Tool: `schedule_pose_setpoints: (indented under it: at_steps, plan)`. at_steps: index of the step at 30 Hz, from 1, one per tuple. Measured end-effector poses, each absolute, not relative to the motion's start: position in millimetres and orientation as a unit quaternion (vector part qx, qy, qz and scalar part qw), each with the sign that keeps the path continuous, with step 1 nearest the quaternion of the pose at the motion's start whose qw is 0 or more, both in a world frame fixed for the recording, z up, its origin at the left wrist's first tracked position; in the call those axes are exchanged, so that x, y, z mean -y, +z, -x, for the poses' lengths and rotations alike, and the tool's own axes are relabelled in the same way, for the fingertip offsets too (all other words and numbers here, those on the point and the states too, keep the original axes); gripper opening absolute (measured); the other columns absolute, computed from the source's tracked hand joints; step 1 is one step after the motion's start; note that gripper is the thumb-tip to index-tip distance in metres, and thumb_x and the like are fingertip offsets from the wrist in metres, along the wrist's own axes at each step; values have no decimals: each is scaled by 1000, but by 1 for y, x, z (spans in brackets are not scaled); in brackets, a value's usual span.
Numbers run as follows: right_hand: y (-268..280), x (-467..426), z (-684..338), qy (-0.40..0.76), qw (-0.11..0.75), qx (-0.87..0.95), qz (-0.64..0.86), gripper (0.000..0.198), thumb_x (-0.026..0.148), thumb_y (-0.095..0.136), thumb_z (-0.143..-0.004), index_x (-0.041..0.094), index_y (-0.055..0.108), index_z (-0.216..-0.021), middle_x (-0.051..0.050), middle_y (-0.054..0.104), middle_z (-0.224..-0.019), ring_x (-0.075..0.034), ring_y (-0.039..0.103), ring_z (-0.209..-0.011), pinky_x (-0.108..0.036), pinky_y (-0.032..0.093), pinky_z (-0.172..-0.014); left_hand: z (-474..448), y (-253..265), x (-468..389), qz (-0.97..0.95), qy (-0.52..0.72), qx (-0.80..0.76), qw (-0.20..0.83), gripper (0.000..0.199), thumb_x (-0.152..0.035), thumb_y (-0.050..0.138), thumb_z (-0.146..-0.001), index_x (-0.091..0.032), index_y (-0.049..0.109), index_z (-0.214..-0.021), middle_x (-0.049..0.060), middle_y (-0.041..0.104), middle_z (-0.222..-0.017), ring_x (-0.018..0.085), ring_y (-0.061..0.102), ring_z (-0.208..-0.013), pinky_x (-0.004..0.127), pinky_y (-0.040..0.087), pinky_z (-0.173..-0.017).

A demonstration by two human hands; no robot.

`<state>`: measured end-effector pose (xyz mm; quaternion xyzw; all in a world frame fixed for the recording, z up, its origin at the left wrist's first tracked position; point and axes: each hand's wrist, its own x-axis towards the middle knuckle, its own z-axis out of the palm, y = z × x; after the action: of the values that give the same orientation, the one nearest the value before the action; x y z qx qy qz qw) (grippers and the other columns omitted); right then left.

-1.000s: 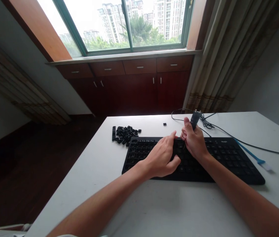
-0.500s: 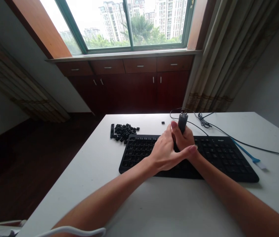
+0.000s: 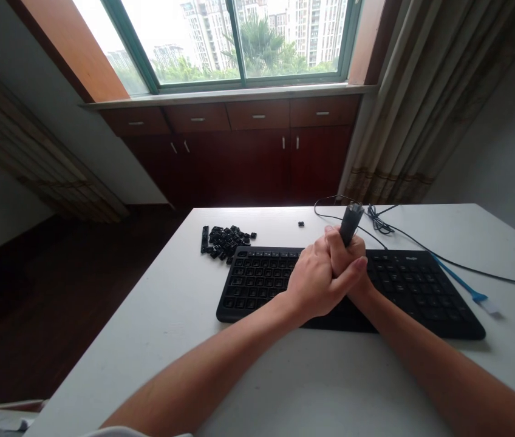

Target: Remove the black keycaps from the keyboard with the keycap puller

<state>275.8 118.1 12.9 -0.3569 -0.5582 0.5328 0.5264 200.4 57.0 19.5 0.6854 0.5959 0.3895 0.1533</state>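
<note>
A black keyboard [image 3: 403,276] lies on the white table, with key caps off its left part and key caps still seated on its right part. Above its middle, my right hand [image 3: 346,258] is closed round a thick black handheld tool [image 3: 351,222], whose upper end tilts up and away to the right; I cannot tell its exact kind. My left hand [image 3: 314,276] clasps my right hand from the left, its thumb lying across it. The left fingertips and the tool's lower end are hidden between the hands and the keyboard.
A heap of loose black key caps [image 3: 228,241] sits behind the keyboard's left corner, a long key [image 3: 204,239] beside it. One single cap [image 3: 301,224] lies farther back. A black cable [image 3: 378,221] is bundled at the back; a blue-handled brush [image 3: 478,297] lies at right.
The tool has tilted to the right and shifted slightly that way. My left hand has closed more tightly round my right hand. The view has shifted a little.
</note>
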Motion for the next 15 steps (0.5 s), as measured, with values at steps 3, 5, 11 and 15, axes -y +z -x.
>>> schedule_pose_setpoints:
  at_steps: [3,5,11,15]
  plan:
    - [14,-118,-275,529,546,556,337,44,37,62,-92,24,34,-61,6,33,-55,-11,34,-50,-27,32,-45,-203,22,-56,-683,397,-593,155,63,-64,43,-100,-16,46,-140,15,63,-125,32,62,-114,49,51,-101]
    - [14,-120,-273,537,558,538,331,45,36,63,-91,24,34,-59,6,34,-52,-10,35,-48,-27,32,-45,-200,24,-56,-681,400,-590,166,68,-66,47,-98,-16,43,-143,15,62,-127,32,61,-116,48,51,-101]
    - [19,-132,-274,624,583,428,298,50,35,64,-89,23,34,-52,8,30,-41,-7,26,-35,-26,23,-36,-155,37,-64,-757,313,-512,260,77,-64,79,-77,-19,54,-134,12,65,-123,28,64,-109,39,54,-95]
    - [21,-137,-275,626,606,381,310,49,34,67,-86,23,33,-52,9,29,-42,-6,24,-34,-24,20,-34,-118,46,-70,-813,248,-489,197,43,-51,76,-86,-23,70,-119,9,66,-119,26,63,-110,37,51,-97]
